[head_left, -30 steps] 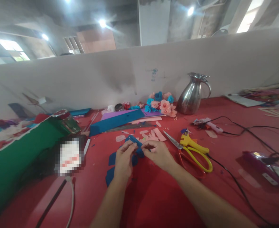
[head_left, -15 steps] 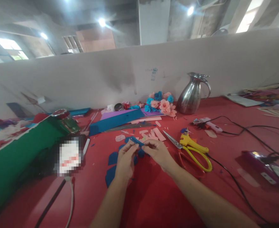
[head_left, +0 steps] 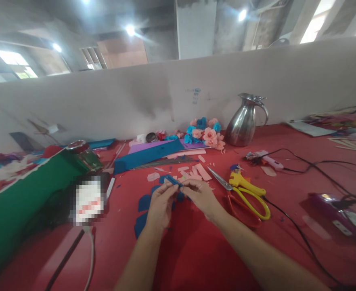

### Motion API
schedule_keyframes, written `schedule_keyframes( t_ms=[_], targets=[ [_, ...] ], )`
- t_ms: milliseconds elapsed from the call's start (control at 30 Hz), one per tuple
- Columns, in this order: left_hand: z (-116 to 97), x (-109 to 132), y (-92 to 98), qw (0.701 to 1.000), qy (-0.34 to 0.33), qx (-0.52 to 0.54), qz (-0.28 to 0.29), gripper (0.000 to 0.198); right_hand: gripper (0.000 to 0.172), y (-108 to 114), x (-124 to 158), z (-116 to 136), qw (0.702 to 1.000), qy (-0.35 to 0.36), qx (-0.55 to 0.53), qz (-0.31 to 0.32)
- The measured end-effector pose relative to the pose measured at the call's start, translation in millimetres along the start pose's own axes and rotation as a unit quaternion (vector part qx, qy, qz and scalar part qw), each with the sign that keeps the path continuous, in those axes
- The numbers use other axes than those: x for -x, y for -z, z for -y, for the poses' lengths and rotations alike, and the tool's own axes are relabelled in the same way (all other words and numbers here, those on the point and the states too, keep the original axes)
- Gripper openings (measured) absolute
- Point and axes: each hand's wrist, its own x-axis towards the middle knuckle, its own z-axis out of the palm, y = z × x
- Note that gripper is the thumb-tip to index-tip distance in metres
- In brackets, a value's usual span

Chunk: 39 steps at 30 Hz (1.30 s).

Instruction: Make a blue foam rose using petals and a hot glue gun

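Note:
Both hands meet over the red table (head_left: 196, 250) and pinch a small blue foam strip (head_left: 172, 180). My left hand (head_left: 160, 204) has its fingers closed on the strip's near end. My right hand (head_left: 200, 196) pinches the same strip from the right. Several blue foam petals (head_left: 143, 202) lie flat on the table under and left of my left hand. Pink foam scraps (head_left: 196, 171) are scattered just beyond the hands.
Yellow-handled scissors (head_left: 244, 190) lie right of my right hand. A glue gun (head_left: 265, 158) with black cables, a steel jug (head_left: 246, 121), foam flowers (head_left: 205, 133), a blue foam sheet (head_left: 149, 155), a green roll (head_left: 23, 194) and a purple device (head_left: 341, 210) surround the work spot.
The hands have drawn slightly closer together on the blue strip, and the strip sits a little lower and flatter between the fingertips. Nothing else moved.

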Motion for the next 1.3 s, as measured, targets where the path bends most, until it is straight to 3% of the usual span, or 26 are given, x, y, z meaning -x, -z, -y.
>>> schedule_keyframes(
  t_ms=[133, 400, 767, 1100, 1300],
  targets=[
    [1, -1, 1.6, 1.0, -0.002, 0.005, 0.003, 0.015, 0.013, 1, 0, -1, 0.998, 0.043, 0.038, 0.014],
    [-4, 2, -3.0, 1.0, -0.01, -0.003, 0.008, 0.018, 0.013, 1, 5, 4, 0.991, 0.072, 0.113, 0.011],
    [0, -3, 5.2, 0.998, -0.045, -0.034, 0.034, 0.018, 0.019, 0, 8, 4, 0.973, 0.119, 0.199, 0.018],
    [2, -5, 7.6, 0.995, -0.084, -0.051, 0.004, 0.019, 0.013, -1, 8, 0, 0.974, 0.134, 0.182, 0.008],
    [6, -7, 11.8, 0.994, -0.077, -0.07, 0.031, 0.015, 0.015, 0, 3, -4, 0.991, 0.079, 0.102, 0.031]
  ],
)
